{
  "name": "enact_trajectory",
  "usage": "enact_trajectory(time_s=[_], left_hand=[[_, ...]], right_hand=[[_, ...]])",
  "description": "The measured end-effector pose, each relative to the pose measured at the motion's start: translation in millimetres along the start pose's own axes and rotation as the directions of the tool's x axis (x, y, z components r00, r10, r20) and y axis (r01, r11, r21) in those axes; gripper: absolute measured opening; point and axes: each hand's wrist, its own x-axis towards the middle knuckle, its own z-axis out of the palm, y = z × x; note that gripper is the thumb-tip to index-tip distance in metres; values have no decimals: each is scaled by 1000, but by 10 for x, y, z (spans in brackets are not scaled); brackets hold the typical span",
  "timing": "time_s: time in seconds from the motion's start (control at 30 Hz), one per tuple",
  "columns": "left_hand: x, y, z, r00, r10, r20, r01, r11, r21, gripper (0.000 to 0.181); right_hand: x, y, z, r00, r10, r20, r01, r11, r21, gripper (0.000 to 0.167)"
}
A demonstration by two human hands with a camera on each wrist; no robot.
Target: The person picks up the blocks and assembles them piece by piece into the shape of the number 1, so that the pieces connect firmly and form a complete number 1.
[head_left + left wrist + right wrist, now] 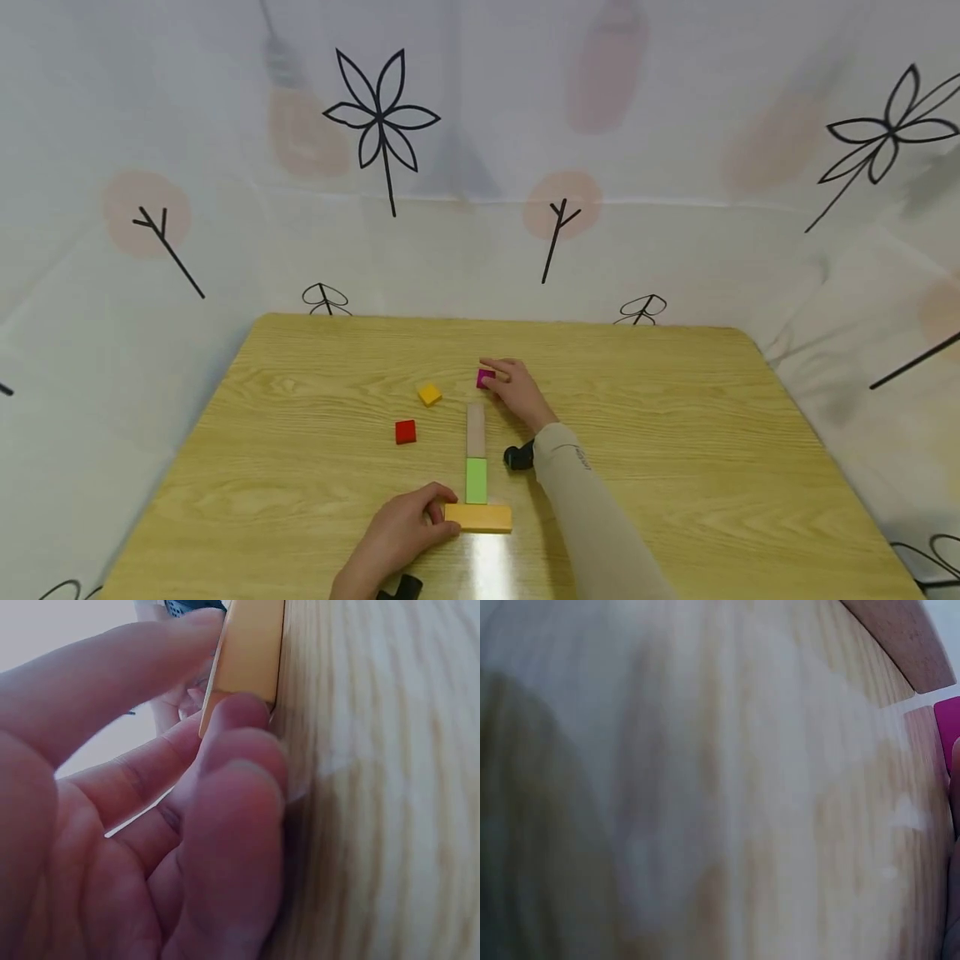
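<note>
My left hand point(405, 525) grips the left end of an orange rectangular block point(480, 518), thumb at its near side and fingers at its far side. In the left wrist view the same orange block point(247, 649) lies against the wood surface. A green block point(476, 481) meets its far side, and a pale wooden block point(476, 430) continues in line beyond the green one. Farther off, my right hand point(517, 392) pinches a small magenta block point(485, 379) between thumb and fingers. Only an edge of that magenta block point(948, 724) shows in the right wrist view.
A red block point(405, 432) and a yellow block point(430, 394) lie left of the line of blocks on the wooden table point(262, 467). A patterned white cloth point(465, 258) hangs behind the table. Dark wrist gear point(519, 456) sits below my right wrist.
</note>
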Motion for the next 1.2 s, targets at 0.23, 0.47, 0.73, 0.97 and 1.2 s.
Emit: enact_trajectory(time_s=[0.23,0.47,0.73,0.97,1.2], left_hand=[[2,15,20,1000,4,-7,-4,1000,12,34],[-14,28,26,1000,-2,-4,2,1000,17,32],[-4,37,14,1000,-10,-8,10,1000,16,32],[15,32,28,1000,-14,-8,14,1000,7,34],[8,15,31,1000,-13,-13,14,1000,28,36]], right_hand=[[-10,33,5,999,-31,-20,28,995,-97,28],[-24,27,25,999,22,-41,-26,996,-87,28],[-18,-42,28,993,81,-88,-83,996,-12,31],[-55,-35,1,990,86,-115,-86,996,5,33],[-53,-39,21,992,87,-95,-88,996,-7,31]])
